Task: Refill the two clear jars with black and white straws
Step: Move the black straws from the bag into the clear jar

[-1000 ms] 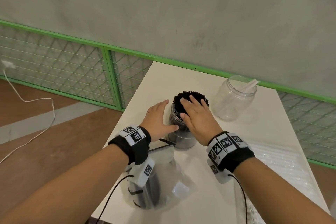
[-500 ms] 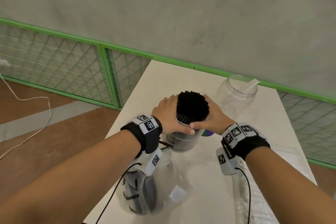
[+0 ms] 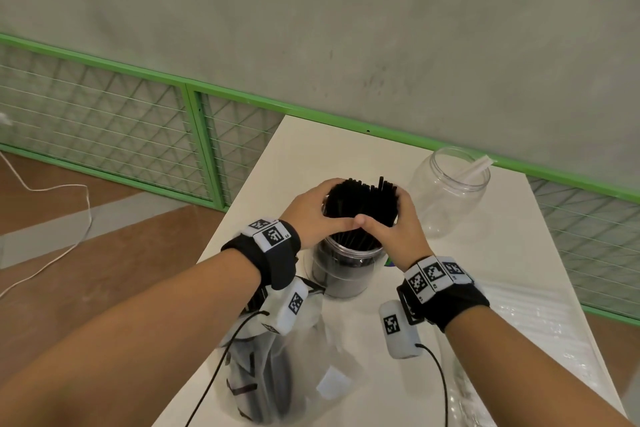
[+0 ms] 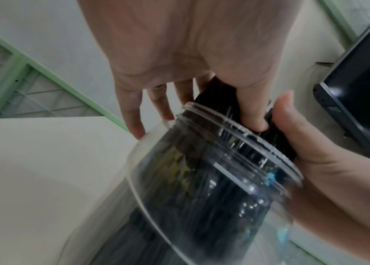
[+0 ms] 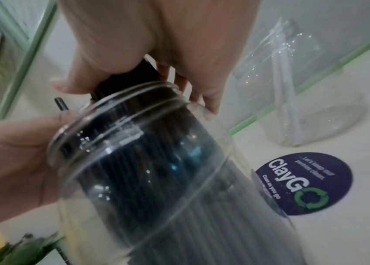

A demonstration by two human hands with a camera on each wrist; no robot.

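Note:
A clear jar [image 3: 346, 270] packed with black straws [image 3: 360, 201] stands mid-table. My left hand [image 3: 311, 213] curls round the bundle's left side above the jar's mouth, and my right hand [image 3: 403, 225] curls round its right side; the two thumbs meet in front. A few straws stick up higher at the right. The left wrist view shows the jar [image 4: 202, 188] with my thumb pressed on the straws [image 4: 215, 93]. Behind and to the right stands the second clear jar [image 3: 446, 198], holding only a white straw [image 3: 476, 168]; the right wrist view also shows this second jar [image 5: 304, 93].
A plastic bag with black straws [image 3: 270, 374] lies at the table's front left under my left wrist. Clear wrap of white straws [image 3: 526, 322] lies at the right. A round purple sticker [image 5: 338, 182] sits beside the jar. Green mesh railing [image 3: 194, 135] runs behind the white table [image 3: 311, 149].
My right palm was flat on top of the straws and my left hand on the jar's side. Both hands have since closed round the bundle, and some straws now stand higher.

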